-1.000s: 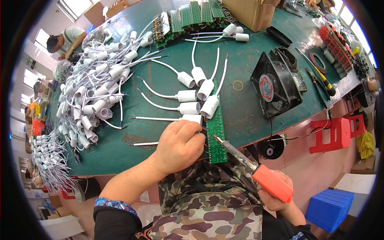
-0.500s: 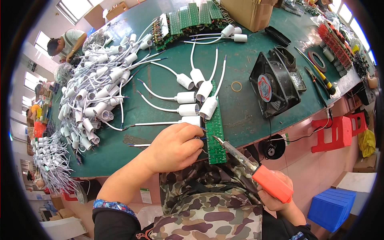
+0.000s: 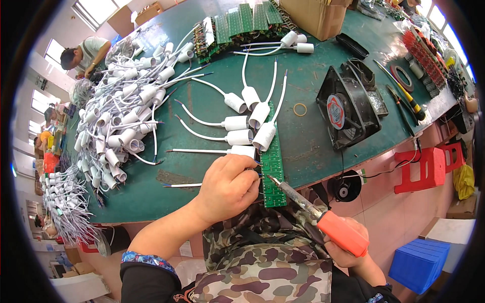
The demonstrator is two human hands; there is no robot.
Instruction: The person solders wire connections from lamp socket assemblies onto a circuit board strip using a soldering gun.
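My left hand point(image 3: 230, 184) is closed at the left edge of a green circuit board strip point(image 3: 275, 198). A white cable point(image 3: 184, 185) runs out from under it to the left, and thin wires show between the fingers and the board; the cable's cap is hidden in my hand. A soldering iron point(image 3: 343, 233) with an orange handle is gripped in my right hand point(image 3: 346, 255). Its tip is at the board, close to those wires. Several white cylindrical caps with cables point(image 3: 239, 137) lie along the board's left side and upper end, just beyond my left hand.
A big heap of white cabled caps point(image 3: 121, 121) covers the table's left. At the back are stacked green boards point(image 3: 237, 25) and a cardboard box point(image 3: 316, 17). Rightward stand a black fan point(image 3: 348, 108), pliers point(image 3: 401, 111), a yellow-handled screwdriver point(image 3: 411, 103) and a tape roll point(image 3: 400, 78). Another person works far left.
My left hand has shifted slightly right and turned a little, with the cable moving along. The iron's tip has moved slightly left and down along the board.
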